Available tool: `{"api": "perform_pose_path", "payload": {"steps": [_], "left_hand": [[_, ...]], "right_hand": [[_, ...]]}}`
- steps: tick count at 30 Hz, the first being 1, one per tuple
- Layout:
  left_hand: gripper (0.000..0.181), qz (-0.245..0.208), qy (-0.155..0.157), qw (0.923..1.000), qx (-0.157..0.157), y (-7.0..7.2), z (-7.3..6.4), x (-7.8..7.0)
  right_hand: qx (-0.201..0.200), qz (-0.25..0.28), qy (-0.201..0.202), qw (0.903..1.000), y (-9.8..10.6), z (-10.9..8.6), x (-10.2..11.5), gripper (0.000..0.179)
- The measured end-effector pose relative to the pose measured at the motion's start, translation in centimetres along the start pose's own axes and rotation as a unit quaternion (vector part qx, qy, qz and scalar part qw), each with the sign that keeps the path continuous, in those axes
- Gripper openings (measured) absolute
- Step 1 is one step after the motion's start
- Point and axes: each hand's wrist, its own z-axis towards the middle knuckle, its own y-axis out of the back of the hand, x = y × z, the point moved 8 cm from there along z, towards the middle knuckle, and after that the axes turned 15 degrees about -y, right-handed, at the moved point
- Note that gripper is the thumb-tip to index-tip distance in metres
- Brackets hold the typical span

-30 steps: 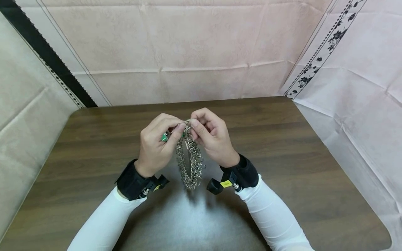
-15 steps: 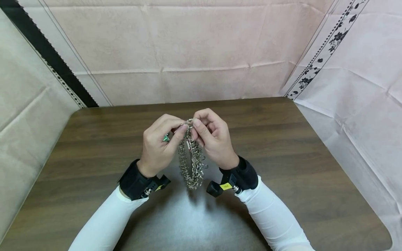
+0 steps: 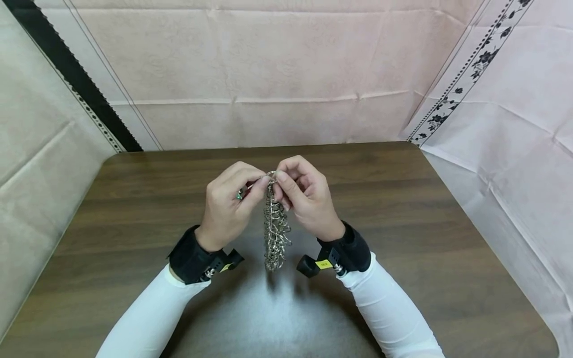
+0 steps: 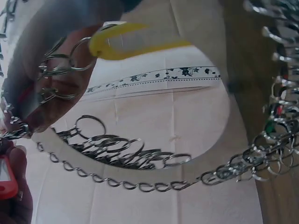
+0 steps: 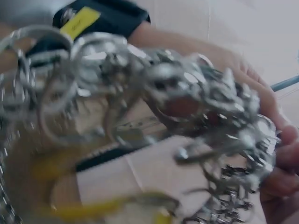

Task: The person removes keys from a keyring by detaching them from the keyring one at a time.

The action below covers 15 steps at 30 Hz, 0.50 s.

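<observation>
Silver, bright and bristling, the ring chain (image 3: 276,228) hung in a long narrow bunch, and there were fingers on both sides of its top! On its left, the left hand (image 3: 230,199) had thumb and forefinger drawn close together, pinching at the upper end. On its right, the right hand (image 3: 309,194) answered with a pinch of its own, thumb against bent forefinger, tips nearly meeting the other pair. Exactly which link each one gripped was too small to tell.

A small green piece (image 3: 239,195) showed left of the chain, tucked beneath the left fingers. In the left wrist view, a yellow-edged tag (image 4: 99,44) sat above the chain's lower curve, and a red tag (image 4: 9,189) peeked in to the left of it; whether a finger held that one, I couldn't tell. The right wrist view was a glittering blur.

Below the chain spread the brown tabletop (image 3: 403,238), with a shadow just under the lowest rings. Black straps (image 3: 190,256) ringed the wrists either side, white sleeves (image 3: 143,318) nearer the body, and beyond the chain rose a pale cloth (image 3: 291,64).
</observation>
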Motion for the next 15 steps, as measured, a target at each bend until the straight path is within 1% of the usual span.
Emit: {"api": "perform_pose_path", "payload": {"steps": [3,6,10,13,15], "left_hand": [[0.004,-0.008,0.005,0.9996,0.028,-0.2,0.1,0.1],[0.004,-0.012,0.009,0.9976,0.068,-0.3,0.2,0.1],[0.006,-0.005,0.005,0.9932,0.116,-0.4,0.3,-0.1],[0.007,0.003,-0.008,0.9883,0.152,-0.8,0.3,-0.2],[0.008,0.009,-0.016,0.9851,0.171,-1.0,0.2,-0.3]], "right_hand": [[0.016,-0.06,0.009,0.998,0.2,-0.1,0.4,0.008],[0.035,-0.126,0.02,0.9912,0.3,-0.1,1.0,0.007],[0.061,-0.208,0.029,0.9757,0.1,-0.2,1.6,0.009],[0.074,-0.27,0.037,0.9594,0.1,-0.4,1.8,0.011],[0.08,-0.298,0.04,0.9505,0.1,-0.5,1.9,0.012]]}}
